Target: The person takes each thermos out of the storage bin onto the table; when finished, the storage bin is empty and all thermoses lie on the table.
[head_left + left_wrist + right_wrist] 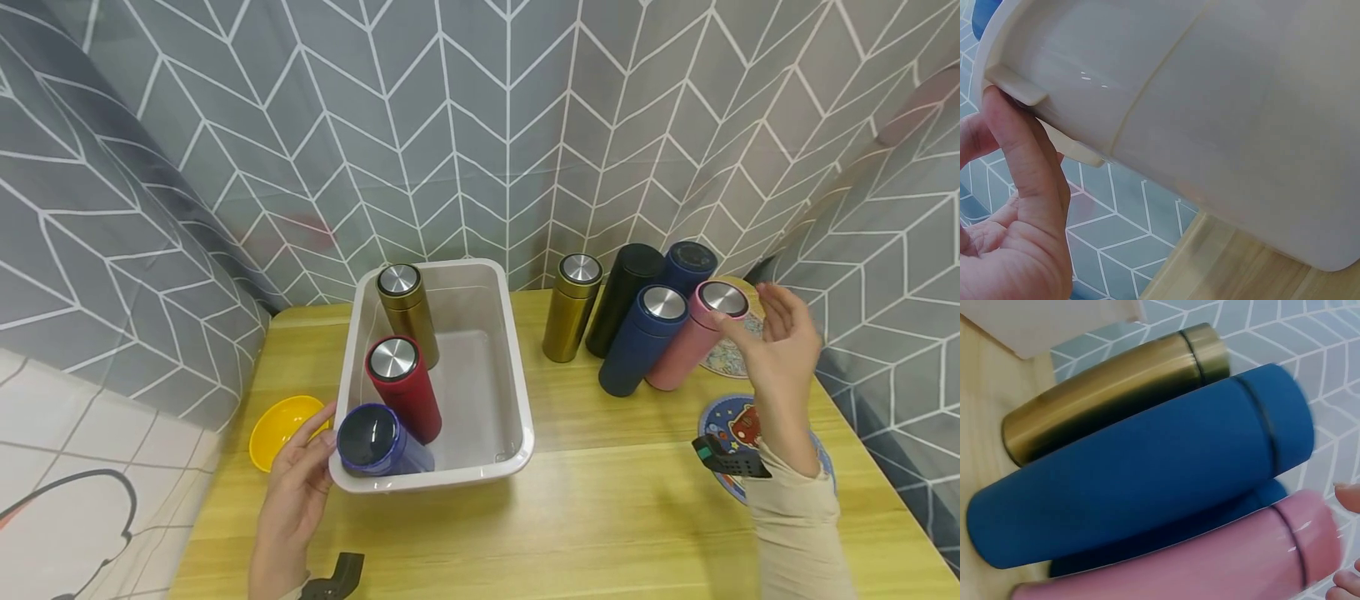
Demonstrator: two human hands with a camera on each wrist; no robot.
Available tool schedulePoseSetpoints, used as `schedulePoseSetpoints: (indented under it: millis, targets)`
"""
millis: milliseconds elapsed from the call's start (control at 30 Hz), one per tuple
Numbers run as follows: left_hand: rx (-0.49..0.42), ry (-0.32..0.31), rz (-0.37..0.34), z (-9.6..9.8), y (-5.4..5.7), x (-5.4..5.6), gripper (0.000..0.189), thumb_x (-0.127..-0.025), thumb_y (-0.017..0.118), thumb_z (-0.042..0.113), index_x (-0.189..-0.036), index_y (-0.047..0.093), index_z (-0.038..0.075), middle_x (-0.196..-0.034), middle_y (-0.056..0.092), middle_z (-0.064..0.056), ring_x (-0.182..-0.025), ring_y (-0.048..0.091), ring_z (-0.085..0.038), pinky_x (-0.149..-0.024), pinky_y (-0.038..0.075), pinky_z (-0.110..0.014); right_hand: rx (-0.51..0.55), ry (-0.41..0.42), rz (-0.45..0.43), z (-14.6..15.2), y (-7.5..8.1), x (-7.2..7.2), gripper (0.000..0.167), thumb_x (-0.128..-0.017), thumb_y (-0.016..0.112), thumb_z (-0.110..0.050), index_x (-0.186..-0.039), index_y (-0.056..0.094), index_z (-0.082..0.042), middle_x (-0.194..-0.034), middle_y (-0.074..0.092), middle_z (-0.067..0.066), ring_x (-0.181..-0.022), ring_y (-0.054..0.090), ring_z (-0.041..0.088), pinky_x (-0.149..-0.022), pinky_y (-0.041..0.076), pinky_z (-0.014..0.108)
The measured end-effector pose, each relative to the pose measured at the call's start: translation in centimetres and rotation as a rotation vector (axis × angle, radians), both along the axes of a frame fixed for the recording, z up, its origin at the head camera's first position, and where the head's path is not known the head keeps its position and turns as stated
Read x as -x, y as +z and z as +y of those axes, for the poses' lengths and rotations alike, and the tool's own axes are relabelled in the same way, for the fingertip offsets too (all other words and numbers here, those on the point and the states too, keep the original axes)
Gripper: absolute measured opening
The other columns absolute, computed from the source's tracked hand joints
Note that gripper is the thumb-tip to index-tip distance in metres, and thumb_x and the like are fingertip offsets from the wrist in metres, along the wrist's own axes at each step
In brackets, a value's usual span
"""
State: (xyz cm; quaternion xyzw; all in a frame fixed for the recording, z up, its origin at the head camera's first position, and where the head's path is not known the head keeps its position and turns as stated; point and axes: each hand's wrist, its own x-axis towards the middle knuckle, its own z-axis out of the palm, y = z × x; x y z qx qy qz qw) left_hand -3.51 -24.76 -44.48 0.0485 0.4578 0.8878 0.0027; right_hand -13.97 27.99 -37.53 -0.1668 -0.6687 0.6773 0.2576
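My left hand (pixel 296 475) touches the bin's (pixel 472 408) left rim, fingers fairly straight — probably steadying. Right hand (pixel 787 358) spread, nothing gripped, thumb by the top of the pink bottle (pixel 684 354), which stands on the table (pixel 585 517) right of the bin. Best: pinch evenly, lift straight up (front blue bottle (pixel 632 354) crowds it — don't knock).

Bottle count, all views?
8. In the white bin, 3: gold bottle, red bottle, violet-blue bottle. On the table to its right, 5: second gold bottle, black bottle, rear navy bottle, front blue bottle, pink bottle. Others may hide behind these.
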Motion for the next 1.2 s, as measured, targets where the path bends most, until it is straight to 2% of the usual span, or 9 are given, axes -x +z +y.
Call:
schedulePoseSetpoints:
  millis: [167,300,467,533,600,767,833,1033,1200]
  targets:
    - [0.001,0.001,-0.002,0.1,0.1,0.0,0.046,-0.102,0.034,-0.009,-0.133,0.064,0.009,-0.1,0.076,-0.003,-0.085,0.073,-0.011,-0.079,0.062,-0.023,-0.118,-0.053,0.002,-0.6,2.1,-1.0,0.067,-0.076,0.083,-0.003,-0.136,0.057,-0.017,-0.139,0.058,-0.006,-0.14,0.048,0.01,-0.122,0.029,0.013]
    - [-0.011,-0.011,0.014,0.1,0.1,0.0,0.047,-0.102,0.033,-0.01,-0.134,0.062,0.008,-0.1,0.076,-0.004,-0.084,0.073,-0.011,-0.077,0.062,-0.023,-0.163,-0.075,0.06,-1.5,4.2,-1.8,0.064,-0.076,0.083,-0.003,-0.135,0.061,-0.016,-0.14,0.058,-0.005,-0.14,0.048,0.012,-0.122,0.029,0.014]
    - [-0.001,-0.007,0.006,0.1,0.1,0.1,0.046,-0.102,0.034,-0.009,-0.133,0.063,0.009,-0.102,0.076,-0.003,-0.086,0.074,-0.011,-0.079,0.062,-0.025,-0.164,-0.006,0.148,-3.1,6.2,-2.1,0.063,-0.075,0.083,0.0,-0.133,0.063,-0.013,-0.139,0.06,-0.002,-0.138,0.05,0.013,-0.121,0.031,0.014]
    - [0.004,-0.003,-0.001,0.1,0.1,0.1,0.046,-0.102,0.034,-0.009,-0.133,0.064,0.009,-0.104,0.076,-0.003,-0.088,0.074,-0.012,-0.08,0.062,-0.026,-0.177,0.058,0.132,-3.8,6.9,-2.1,0.062,-0.075,0.084,0.0,-0.133,0.064,-0.014,-0.138,0.061,-0.003,-0.139,0.049,0.012,-0.12,0.032,0.013]
    - [0.008,0.002,-0.004,0.1,0.1,0.1,0.046,-0.102,0.035,-0.009,-0.133,0.064,0.01,-0.104,0.076,-0.003,-0.088,0.074,-0.012,-0.079,0.062,-0.026,-0.24,0.152,0.087,-4.5,7.4,-2.0,0.062,-0.078,0.082,-0.002,-0.135,0.062,-0.016,-0.138,0.06,-0.005,-0.141,0.047,0.01,-0.119,0.032,0.012]
    - [0.005,0.003,0.01,0.0,0.2,0.0,0.046,-0.102,0.034,-0.009,-0.133,0.063,0.009,-0.104,0.076,-0.004,-0.088,0.074,-0.012,-0.079,0.062,-0.026,-0.525,0.419,-0.012,-6.3,8.2,-1.5,0.061,-0.087,0.078,-0.013,-0.143,0.055,-0.023,-0.146,0.055,-0.007,-0.144,0.044,0.006,-0.118,0.032,0.01]
    - [0.007,0.0,0.015,0.1,0.1,0.0,0.047,-0.102,0.033,-0.009,-0.134,0.063,0.009,-0.103,0.076,-0.004,-0.087,0.074,-0.011,-0.078,0.062,-0.025,-0.581,0.515,-0.013,-7.3,8.3,-1.2,0.061,-0.089,0.076,-0.016,-0.145,0.053,-0.023,-0.148,0.053,-0.004,-0.145,0.043,0.008,-0.122,0.031,0.016]
    - [0.018,-0.003,0.019,0.1,0.0,0.0,0.047,-0.102,0.032,-0.009,-0.133,0.063,0.009,-0.1,0.076,-0.003,-0.085,0.073,-0.011,-0.076,0.063,-0.024,-0.647,0.731,-0.015,-10.7,7.9,0.5,0.058,-0.09,0.075,-0.019,-0.144,0.053,-0.017,-0.148,0.054,0.004,-0.148,0.04,0.021,-0.127,0.028,0.043]
    - [0.017,-0.001,0.01,0.1,0.0,0.0,0.047,-0.102,0.033,-0.009,-0.132,0.064,0.01,-0.1,0.076,-0.003,-0.085,0.073,-0.011,-0.077,0.063,-0.024,-0.602,0.887,-0.038,-13.5,6.8,2.2,0.057,-0.091,0.075,-0.023,-0.143,0.053,-0.014,-0.148,0.054,0.005,-0.146,0.043,0.026,-0.125,0.031,0.049]
